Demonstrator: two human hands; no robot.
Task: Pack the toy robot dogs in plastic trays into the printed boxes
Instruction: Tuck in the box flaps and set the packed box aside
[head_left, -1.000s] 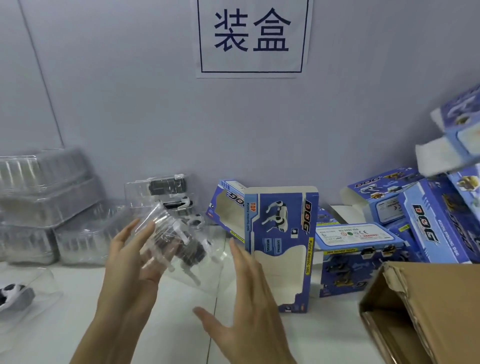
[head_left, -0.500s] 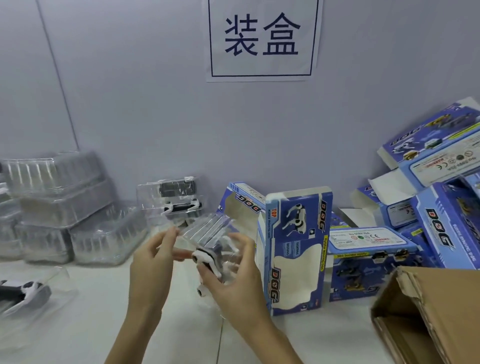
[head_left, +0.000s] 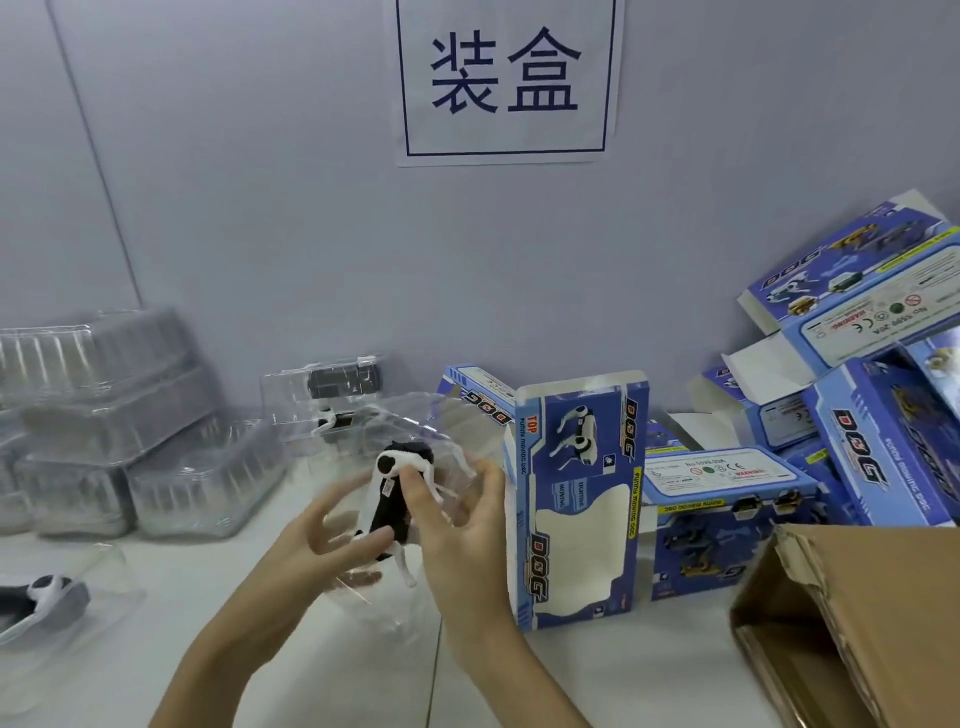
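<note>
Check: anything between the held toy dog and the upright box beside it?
Nothing visible. The toy dog in its tray, held by both hands, sits just left of the upright printed box, with only bare table between.

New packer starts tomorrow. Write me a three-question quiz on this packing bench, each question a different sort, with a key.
1. True or false: the toy dog in its clear tray is already inside the upright printed box.
2. Which hand has its thumb on the dog: A left hand, B right hand?
3. Fill in: the stack of empty clear trays sits to the ____ of the hands.

Key: 1 false; 2 B; 3 left.
</note>
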